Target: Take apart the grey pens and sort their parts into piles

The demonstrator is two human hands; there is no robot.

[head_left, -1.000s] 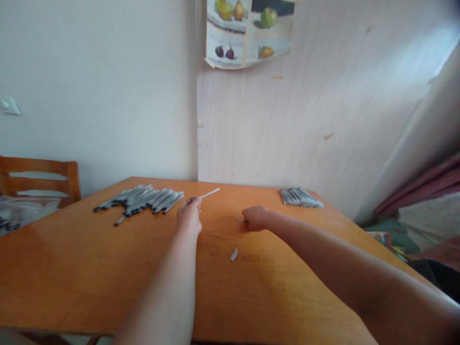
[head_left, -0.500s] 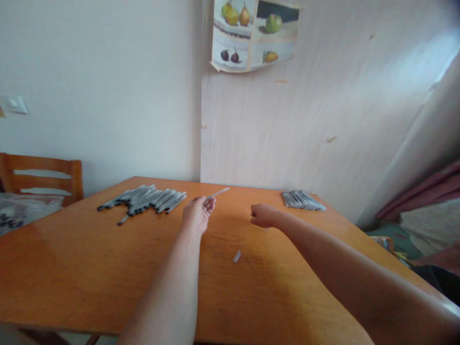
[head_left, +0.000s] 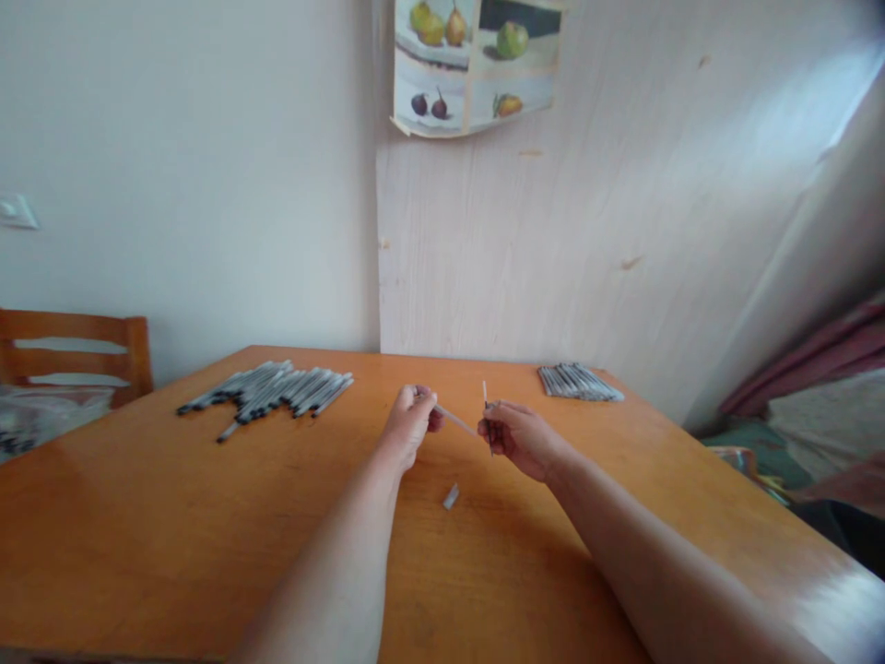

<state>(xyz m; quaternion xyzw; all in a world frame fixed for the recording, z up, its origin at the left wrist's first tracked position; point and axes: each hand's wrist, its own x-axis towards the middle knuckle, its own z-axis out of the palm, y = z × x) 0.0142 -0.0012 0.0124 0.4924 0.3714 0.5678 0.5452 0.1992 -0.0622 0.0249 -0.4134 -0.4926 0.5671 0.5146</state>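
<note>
My left hand (head_left: 415, 422) is closed on a slim translucent pen barrel (head_left: 456, 420), which slants down to the right toward my other hand. Between the thumb and fingers of my right hand (head_left: 513, 433) stands a thin pen refill (head_left: 486, 398), nearly upright, dark lower down and pale at its top. The barrel's end comes close to the right fingers; whether they touch I cannot tell. On the table below both hands lies a small clear plastic piece (head_left: 451, 496).
A spread of pens with black ends (head_left: 269, 392) lies on the wooden table (head_left: 172, 535) at the left. A stack of thin dark refills (head_left: 579, 382) sits at the far right. Beyond the left edge are a chair (head_left: 76, 346) and a plastic bag (head_left: 59, 410).
My left hand has turned, swinging the pen barrel from pointing up-right to down-right. My right hand has rotated, bringing the refill into plain sight. The view has shifted slightly.
</note>
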